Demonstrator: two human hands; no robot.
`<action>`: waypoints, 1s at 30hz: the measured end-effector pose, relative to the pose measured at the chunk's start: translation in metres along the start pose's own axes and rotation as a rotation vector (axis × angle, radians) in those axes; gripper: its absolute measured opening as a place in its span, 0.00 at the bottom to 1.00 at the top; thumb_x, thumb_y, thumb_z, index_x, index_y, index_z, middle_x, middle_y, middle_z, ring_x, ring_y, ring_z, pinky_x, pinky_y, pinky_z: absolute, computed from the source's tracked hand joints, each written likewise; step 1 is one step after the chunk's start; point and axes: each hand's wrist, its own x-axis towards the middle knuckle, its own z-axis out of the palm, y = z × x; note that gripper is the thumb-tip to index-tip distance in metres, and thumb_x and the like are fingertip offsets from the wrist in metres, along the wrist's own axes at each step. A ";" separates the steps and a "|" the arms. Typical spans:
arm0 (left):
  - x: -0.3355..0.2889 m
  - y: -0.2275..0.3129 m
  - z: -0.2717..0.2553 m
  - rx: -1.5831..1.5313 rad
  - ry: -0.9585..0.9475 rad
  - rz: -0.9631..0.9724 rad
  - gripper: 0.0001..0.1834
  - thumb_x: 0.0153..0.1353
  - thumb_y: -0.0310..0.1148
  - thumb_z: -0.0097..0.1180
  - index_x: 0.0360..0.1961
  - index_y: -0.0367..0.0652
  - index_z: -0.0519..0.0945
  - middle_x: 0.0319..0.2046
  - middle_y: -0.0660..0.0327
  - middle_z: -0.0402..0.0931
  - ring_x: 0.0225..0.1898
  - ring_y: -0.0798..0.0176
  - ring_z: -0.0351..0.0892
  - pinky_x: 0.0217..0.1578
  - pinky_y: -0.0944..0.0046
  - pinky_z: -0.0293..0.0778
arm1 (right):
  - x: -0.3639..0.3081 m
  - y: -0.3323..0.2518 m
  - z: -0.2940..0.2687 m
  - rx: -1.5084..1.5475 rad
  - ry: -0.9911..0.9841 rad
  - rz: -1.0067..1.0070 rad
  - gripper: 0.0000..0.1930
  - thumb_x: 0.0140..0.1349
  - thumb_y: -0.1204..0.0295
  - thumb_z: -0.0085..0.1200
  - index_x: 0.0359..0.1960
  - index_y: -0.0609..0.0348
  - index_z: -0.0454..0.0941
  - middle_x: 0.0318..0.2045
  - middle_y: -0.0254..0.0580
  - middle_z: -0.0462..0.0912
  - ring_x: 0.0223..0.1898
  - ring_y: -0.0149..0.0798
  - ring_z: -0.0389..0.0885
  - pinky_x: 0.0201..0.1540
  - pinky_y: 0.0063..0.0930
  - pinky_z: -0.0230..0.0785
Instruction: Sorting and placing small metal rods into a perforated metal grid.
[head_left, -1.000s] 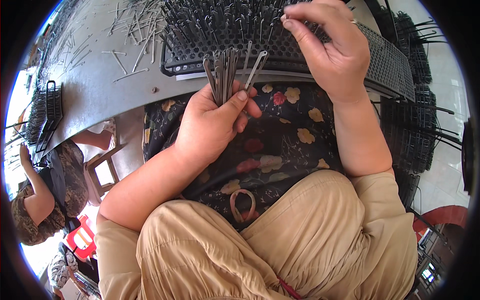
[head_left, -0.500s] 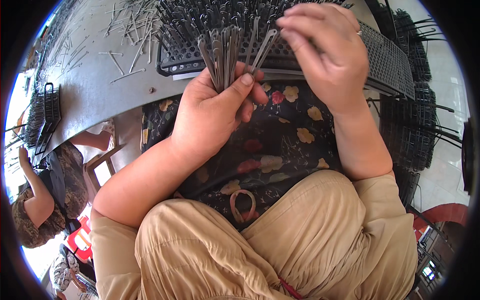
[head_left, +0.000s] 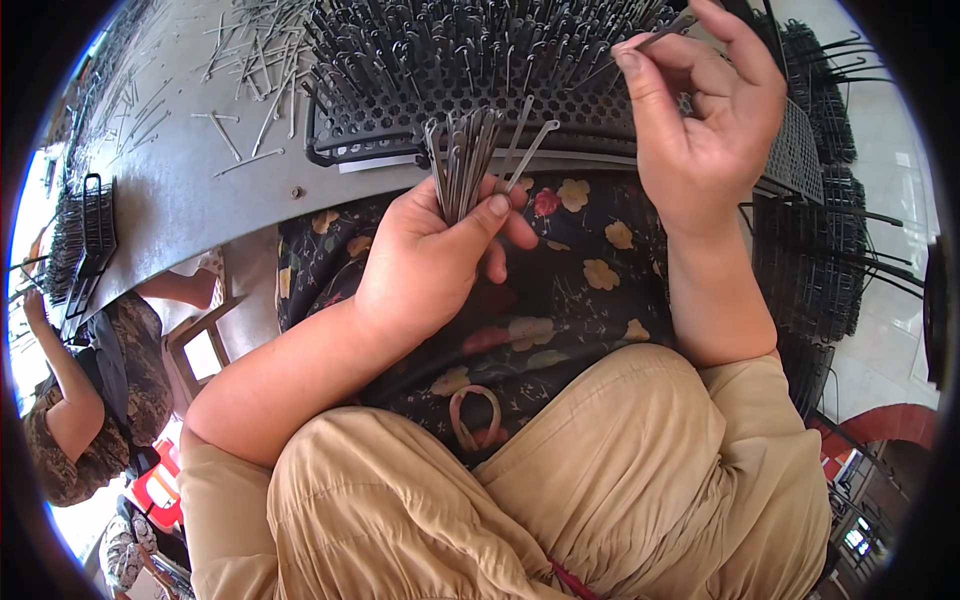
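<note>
My left hand (head_left: pixel 415 260) is closed around a bundle of thin grey metal rods with small looped ends (head_left: pixel 462 165), which point up and away from me. Two of these rods splay out to the right of the bundle, past my thumb. Raised over the right part of a black perforated rack (head_left: pixel 370 150), my right hand (head_left: pixel 715 140) pinches a single dark metal rod (head_left: pixel 665 33) between thumb and fingers. Many similar rods (head_left: pixel 430 50) stand upright, closely packed, in the rack's holes. The far end of the pinched rod is hard to make out.
Loose rods (head_left: pixel 265 85) lie scattered on the grey metal table (head_left: pixel 200 200) at the far left. A smaller filled rack (head_left: pixel 97 220) stands at the table's left edge. Dark racks (head_left: pixel 815 260) are stacked on the right. Another person (head_left: pixel 100 390) is at the left.
My right hand has moved right and slightly away, and a rod now shows in its pinch. My left hand with the bundle has shifted slightly right and nearer to me.
</note>
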 end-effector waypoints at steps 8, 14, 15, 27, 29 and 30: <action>0.000 0.001 0.000 0.002 0.004 -0.015 0.06 0.68 0.27 0.49 0.42 0.35 0.75 0.28 0.59 0.80 0.20 0.73 0.71 0.24 0.73 0.69 | 0.029 -0.064 0.044 -1.217 -0.399 0.487 0.22 0.54 0.90 0.59 0.51 0.64 0.73 0.31 0.38 0.77 0.33 0.29 0.79 0.31 0.19 0.70; 0.001 0.001 0.001 0.012 0.009 -0.008 0.07 0.69 0.28 0.49 0.42 0.36 0.75 0.28 0.60 0.80 0.20 0.74 0.70 0.24 0.74 0.68 | 0.022 -0.059 0.009 -1.045 -0.558 0.325 0.14 0.58 0.81 0.60 0.46 0.63 0.77 0.33 0.39 0.85 0.31 0.26 0.77 0.31 0.16 0.66; 0.002 0.001 0.000 0.007 0.005 -0.001 0.07 0.69 0.28 0.49 0.42 0.36 0.75 0.28 0.60 0.80 0.20 0.74 0.71 0.24 0.74 0.68 | 0.025 -0.058 0.009 -1.127 -0.632 0.258 0.13 0.57 0.81 0.61 0.44 0.63 0.79 0.34 0.37 0.85 0.33 0.27 0.77 0.32 0.17 0.66; 0.002 0.002 -0.012 -0.324 -0.299 -0.032 0.09 0.70 0.31 0.47 0.44 0.38 0.77 0.29 0.58 0.80 0.20 0.73 0.70 0.17 0.76 0.61 | 0.007 -0.079 0.030 -0.437 -0.267 1.122 0.13 0.60 0.84 0.58 0.47 0.66 0.78 0.36 0.38 0.82 0.36 0.25 0.79 0.37 0.14 0.70; 0.002 0.000 -0.011 -0.335 -0.338 -0.049 0.10 0.70 0.31 0.47 0.45 0.38 0.77 0.29 0.58 0.79 0.20 0.73 0.70 0.17 0.76 0.61 | 0.003 -0.081 0.028 -0.257 -0.216 1.181 0.10 0.60 0.83 0.58 0.44 0.66 0.79 0.35 0.41 0.83 0.34 0.26 0.80 0.32 0.15 0.70; 0.001 0.000 -0.010 -0.347 -0.375 -0.066 0.10 0.70 0.31 0.47 0.45 0.37 0.77 0.29 0.58 0.79 0.20 0.73 0.69 0.17 0.76 0.61 | 0.004 -0.081 0.025 -0.260 -0.215 1.180 0.10 0.60 0.83 0.58 0.44 0.66 0.79 0.35 0.41 0.83 0.34 0.26 0.80 0.32 0.15 0.70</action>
